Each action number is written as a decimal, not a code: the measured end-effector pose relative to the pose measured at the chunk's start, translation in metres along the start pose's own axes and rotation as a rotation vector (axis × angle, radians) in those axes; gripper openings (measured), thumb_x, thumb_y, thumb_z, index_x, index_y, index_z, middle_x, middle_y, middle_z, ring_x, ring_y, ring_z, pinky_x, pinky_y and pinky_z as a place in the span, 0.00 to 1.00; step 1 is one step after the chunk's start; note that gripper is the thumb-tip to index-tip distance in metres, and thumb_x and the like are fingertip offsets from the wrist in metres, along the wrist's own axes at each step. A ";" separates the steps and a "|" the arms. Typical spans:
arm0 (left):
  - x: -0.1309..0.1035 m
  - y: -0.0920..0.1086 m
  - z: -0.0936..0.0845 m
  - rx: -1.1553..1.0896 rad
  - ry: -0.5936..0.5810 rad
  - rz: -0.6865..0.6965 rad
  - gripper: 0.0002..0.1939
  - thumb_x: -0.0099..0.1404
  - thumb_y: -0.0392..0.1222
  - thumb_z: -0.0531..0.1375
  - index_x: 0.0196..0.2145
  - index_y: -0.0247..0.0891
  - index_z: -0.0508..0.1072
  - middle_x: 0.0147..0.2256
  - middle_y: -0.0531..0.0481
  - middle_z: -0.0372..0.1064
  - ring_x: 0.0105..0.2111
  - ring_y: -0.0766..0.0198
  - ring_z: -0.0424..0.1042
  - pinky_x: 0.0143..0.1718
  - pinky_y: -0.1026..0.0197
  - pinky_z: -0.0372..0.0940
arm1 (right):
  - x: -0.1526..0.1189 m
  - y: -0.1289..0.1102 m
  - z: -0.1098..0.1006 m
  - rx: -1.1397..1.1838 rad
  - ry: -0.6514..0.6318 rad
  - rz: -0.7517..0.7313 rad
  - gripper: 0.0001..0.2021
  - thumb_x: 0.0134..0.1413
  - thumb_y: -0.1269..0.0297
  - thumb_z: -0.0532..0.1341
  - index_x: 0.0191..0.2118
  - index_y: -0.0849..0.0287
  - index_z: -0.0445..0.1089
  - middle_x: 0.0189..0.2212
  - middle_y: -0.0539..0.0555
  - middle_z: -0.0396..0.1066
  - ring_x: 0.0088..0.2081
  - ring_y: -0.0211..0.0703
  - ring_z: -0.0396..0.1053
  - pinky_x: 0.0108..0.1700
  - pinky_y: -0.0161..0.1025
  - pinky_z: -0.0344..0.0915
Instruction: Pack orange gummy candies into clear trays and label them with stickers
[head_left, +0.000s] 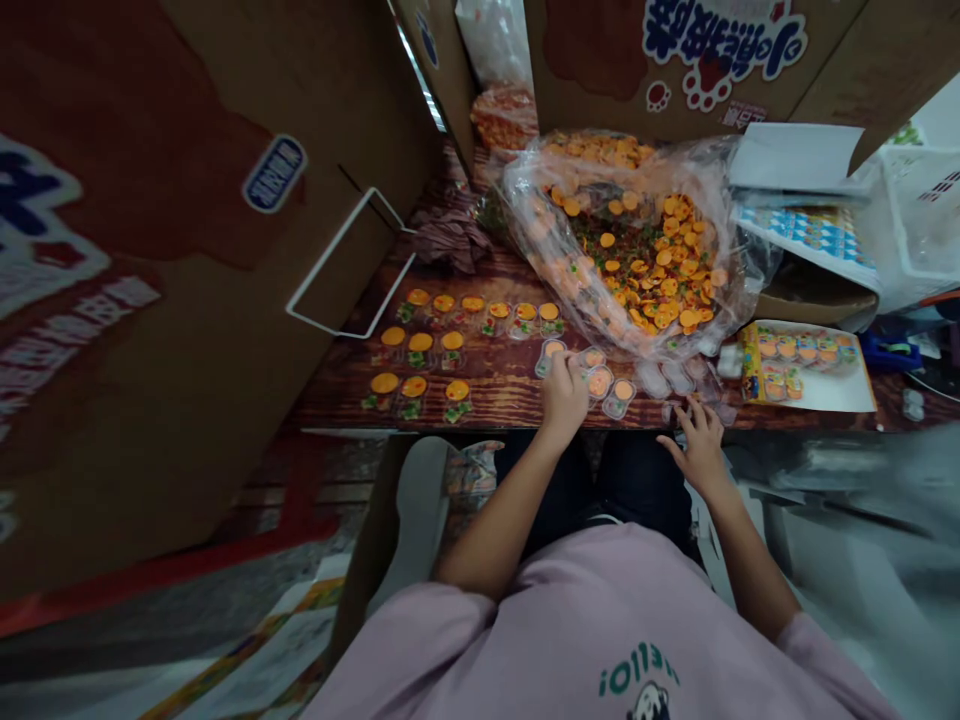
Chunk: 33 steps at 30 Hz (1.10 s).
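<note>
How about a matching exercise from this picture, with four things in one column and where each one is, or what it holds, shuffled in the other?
Column one
1. Left hand
2. Right hand
3. Large clear bag
4. Yellow-edged white card

Column two
A. At clear plastic pieces by the table's near edge
B. Right of both hands, bearing two rows of small packs
C. At a single orange-topped pack
D. Beyond both hands, holding many loose orange discs

Right pairs: 1-C, 2-A, 3-D, 4-B
</note>
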<state>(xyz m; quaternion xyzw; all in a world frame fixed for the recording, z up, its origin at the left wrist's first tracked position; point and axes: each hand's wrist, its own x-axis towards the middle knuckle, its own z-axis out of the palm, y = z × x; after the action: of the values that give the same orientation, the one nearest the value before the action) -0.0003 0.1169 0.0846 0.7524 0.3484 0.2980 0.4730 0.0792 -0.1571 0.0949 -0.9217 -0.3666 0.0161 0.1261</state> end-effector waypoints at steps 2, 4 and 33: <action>0.008 -0.002 0.004 0.074 -0.037 0.130 0.11 0.75 0.45 0.50 0.45 0.37 0.69 0.43 0.38 0.70 0.45 0.51 0.70 0.51 0.51 0.63 | 0.002 0.008 0.005 -0.015 0.016 -0.012 0.25 0.69 0.46 0.55 0.61 0.58 0.69 0.67 0.66 0.61 0.64 0.67 0.55 0.61 0.63 0.57; 0.008 -0.004 0.001 0.144 -0.033 0.234 0.13 0.73 0.47 0.54 0.46 0.36 0.70 0.48 0.34 0.68 0.52 0.48 0.68 0.56 0.48 0.62 | 0.005 0.011 0.008 0.008 0.043 -0.012 0.24 0.70 0.47 0.54 0.60 0.58 0.69 0.63 0.66 0.65 0.62 0.65 0.58 0.60 0.62 0.58; -0.051 -0.081 -0.142 0.416 -0.011 0.096 0.35 0.69 0.51 0.62 0.69 0.41 0.59 0.63 0.34 0.68 0.65 0.45 0.65 0.66 0.40 0.52 | 0.064 -0.172 0.046 1.263 -0.245 0.023 0.15 0.66 0.49 0.58 0.48 0.52 0.59 0.26 0.41 0.67 0.21 0.34 0.68 0.26 0.33 0.65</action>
<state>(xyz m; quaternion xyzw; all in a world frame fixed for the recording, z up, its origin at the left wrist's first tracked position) -0.1599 0.1720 0.0569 0.8512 0.3635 0.2378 0.2945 0.0045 0.0167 0.0964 -0.6653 -0.2885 0.3354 0.6014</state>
